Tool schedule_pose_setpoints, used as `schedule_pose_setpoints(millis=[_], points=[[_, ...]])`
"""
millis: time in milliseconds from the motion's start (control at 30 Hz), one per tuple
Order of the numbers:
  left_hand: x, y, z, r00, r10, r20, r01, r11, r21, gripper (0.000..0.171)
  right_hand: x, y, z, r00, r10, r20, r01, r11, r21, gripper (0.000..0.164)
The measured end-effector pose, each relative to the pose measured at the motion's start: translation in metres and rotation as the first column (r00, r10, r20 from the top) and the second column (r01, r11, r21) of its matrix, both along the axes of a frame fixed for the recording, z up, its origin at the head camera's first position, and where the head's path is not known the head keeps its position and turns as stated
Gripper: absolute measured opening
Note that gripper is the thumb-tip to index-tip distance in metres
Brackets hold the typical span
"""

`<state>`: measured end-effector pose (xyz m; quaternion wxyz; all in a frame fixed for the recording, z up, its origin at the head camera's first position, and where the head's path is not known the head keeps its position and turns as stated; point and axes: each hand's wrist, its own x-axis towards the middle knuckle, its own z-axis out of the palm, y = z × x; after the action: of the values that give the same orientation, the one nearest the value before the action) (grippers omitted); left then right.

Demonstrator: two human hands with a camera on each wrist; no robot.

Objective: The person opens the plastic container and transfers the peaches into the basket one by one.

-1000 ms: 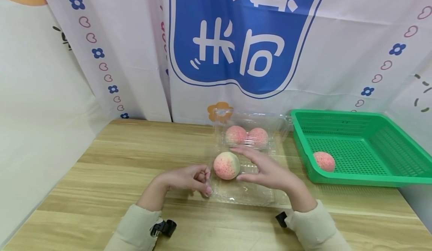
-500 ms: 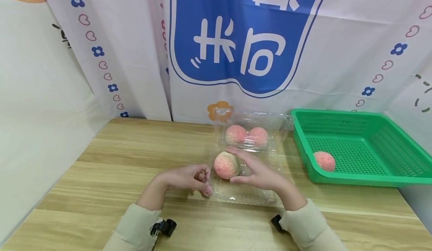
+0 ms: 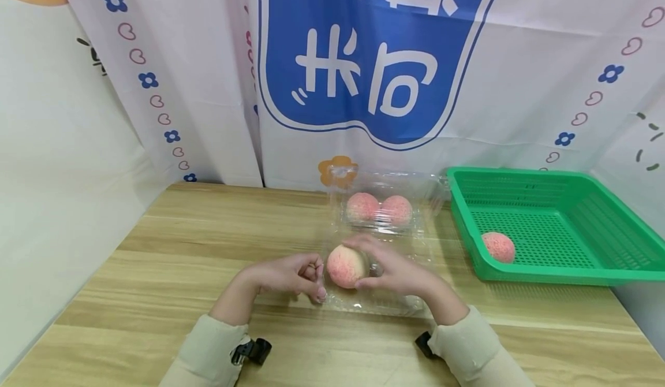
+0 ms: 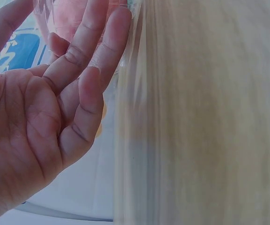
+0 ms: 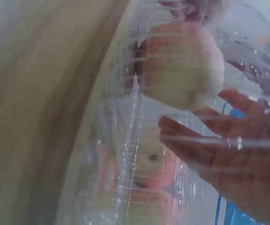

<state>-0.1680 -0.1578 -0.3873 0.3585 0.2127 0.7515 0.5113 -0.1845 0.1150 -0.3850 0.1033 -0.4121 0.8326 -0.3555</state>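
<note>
A clear plastic clamshell box [image 3: 381, 305] stands with its lid up on the wooden table, two pink peaches [image 3: 397, 211] showing behind the clear plastic at its far part. In the near part sits another pink-and-cream peach [image 3: 343, 267]. My right hand [image 3: 400, 268] cups this peach from the right, thumb on the near side and fingers on the far side. In the right wrist view the peach [image 5: 181, 65] shows through the plastic, beside the fingers. My left hand [image 3: 288, 274] pinches the box's left edge; in the left wrist view its other fingers [image 4: 78, 126] spread loosely.
A green plastic basket [image 3: 550, 274] stands to the right of the box, with one pink peach [image 3: 499, 247] at its left side. Behind the table [image 3: 208, 248] hangs a white printed cloth [image 3: 483, 104] with a blue sign.
My right hand has moved left and closed in on the near peach. That peach has turned and shifted slightly towards me. The left hand stays at the box's edge.
</note>
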Motion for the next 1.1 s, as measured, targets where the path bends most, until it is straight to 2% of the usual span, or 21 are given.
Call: schedule_pose_setpoints(millis=[333, 700, 1100], points=[[-0.0008, 0.0004, -0.0009, 1.0, 0.001, 0.012, -0.001, 1.0, 0.009, 0.024, 0.0025, -0.0013, -0.0006, 0.996, 0.039, 0.076, -0.045, 0.996, 0.073, 0.081], [-0.0024, -0.0005, -0.0019, 1.0, -0.005, 0.013, 0.005, 1.0, 0.007, 0.025, 0.0061, -0.0031, -0.0032, 0.981, 0.073, 0.179, -0.085, 0.995, 0.059, 0.079], [-0.0017, -0.0002, -0.002, 1.0, -0.015, 0.002, 0.015, 1.0, 0.013, 0.023, 0.008, -0.0038, -0.0007, 0.984, 0.072, 0.165, -0.084, 0.994, 0.071, 0.078]])
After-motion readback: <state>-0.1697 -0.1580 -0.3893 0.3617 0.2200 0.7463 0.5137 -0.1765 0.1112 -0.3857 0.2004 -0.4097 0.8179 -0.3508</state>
